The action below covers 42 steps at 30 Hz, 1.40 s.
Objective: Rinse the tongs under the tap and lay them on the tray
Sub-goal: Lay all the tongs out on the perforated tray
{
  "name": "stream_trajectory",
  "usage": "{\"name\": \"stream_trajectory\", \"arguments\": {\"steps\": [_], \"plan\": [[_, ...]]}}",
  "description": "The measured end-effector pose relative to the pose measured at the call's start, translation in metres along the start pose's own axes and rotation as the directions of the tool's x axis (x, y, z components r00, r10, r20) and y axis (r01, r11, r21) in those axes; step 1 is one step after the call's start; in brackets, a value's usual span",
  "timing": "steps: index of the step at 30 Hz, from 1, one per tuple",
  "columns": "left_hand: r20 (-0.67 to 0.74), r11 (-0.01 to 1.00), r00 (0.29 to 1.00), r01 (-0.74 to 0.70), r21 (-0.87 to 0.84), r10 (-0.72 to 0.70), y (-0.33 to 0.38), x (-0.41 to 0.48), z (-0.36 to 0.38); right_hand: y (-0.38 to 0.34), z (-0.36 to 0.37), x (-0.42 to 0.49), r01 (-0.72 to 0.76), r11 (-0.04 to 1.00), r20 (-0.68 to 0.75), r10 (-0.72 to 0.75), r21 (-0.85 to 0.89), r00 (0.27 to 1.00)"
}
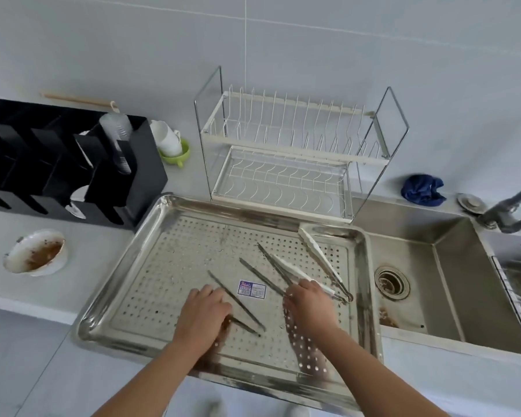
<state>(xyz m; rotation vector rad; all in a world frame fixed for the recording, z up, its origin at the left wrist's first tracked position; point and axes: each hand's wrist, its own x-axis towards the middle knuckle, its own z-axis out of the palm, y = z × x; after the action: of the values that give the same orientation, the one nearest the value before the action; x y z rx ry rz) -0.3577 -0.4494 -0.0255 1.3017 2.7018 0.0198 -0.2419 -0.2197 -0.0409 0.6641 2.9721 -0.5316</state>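
Tray (169, 260), centre frame: my R grip (309, 300) pinches steel tongs (260, 276); L grip (203, 311) covers dark tongs (238, 300), closure unclear. Crossed white-tipped pair (292, 269) may snag, clatter on lift.

Two bare forearms stretch in from the bottom edge, angling toward each other. The left forearm (151, 377) runs up and to the right with a straight wrist. The left hand (203, 311) sits palm down, knuckles up, fingers bent onto one leg of the slim V-shaped steel tongs (238, 302). Is it actually gripping? The palm hides that. Over on the other side, the right forearm (373, 371) slants up and to the left. The right hand (309, 299) is back-up, fingers curled round the joined end of a second pair of slim steel tongs (271, 266). The hands are apart, not touching.
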Motion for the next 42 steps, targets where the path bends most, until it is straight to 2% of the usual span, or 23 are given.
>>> {"name": "stream_trajectory", "arguments": {"steps": [1,4,8,10,14,21,26,36,42], "plan": [[-0.012,1.000,1.000,0.011,0.012,-0.011,-0.007,0.000,-0.002,-0.001,-0.001,0.001,-0.003,1.000,0.014,0.003,0.016,1.000],[-0.095,0.982,0.977,0.187,-0.043,-0.190,-0.022,-0.001,-0.010,-0.008,-0.003,0.002,-0.053,0.994,0.002,0.053,0.099,0.999],[-0.018,0.881,0.911,0.392,-0.266,-0.411,-0.010,-0.006,-0.007,-0.017,-0.001,0.006,-0.142,0.982,0.020,0.140,0.125,0.990],[0.035,0.851,0.894,0.437,-0.293,-0.447,0.002,-0.006,-0.003,-0.022,0.000,0.009,-0.155,0.982,0.052,0.150,0.107,0.987],[0.032,0.868,0.895,0.439,-0.232,-0.444,0.004,-0.002,0.006,-0.030,0.003,0.020,-0.166,0.985,0.089,0.161,0.047,0.983],[0.018,0.873,0.899,0.429,-0.230,-0.437,-0.030,0.011,0.006,-0.046,0.024,0.012,-0.185,0.976,0.162,0.166,0.116,0.973],[-0.001,0.874,0.904,0.412,-0.258,-0.427,-0.050,0.020,0.009,-0.056,0.035,0.018,-0.214,0.971,0.137,0.199,0.104,0.970],[0.067,0.905,0.947,0.320,-0.279,-0.314,-0.085,0.036,0.007,-0.096,0.034,0.028,-0.418,0.903,0.085,0.411,0.095,0.908],[0.101,0.910,0.950,0.313,-0.271,-0.297,-0.092,0.028,0.009,-0.101,0.038,0.017,-0.445,0.892,0.076,0.440,0.075,0.895]]}}
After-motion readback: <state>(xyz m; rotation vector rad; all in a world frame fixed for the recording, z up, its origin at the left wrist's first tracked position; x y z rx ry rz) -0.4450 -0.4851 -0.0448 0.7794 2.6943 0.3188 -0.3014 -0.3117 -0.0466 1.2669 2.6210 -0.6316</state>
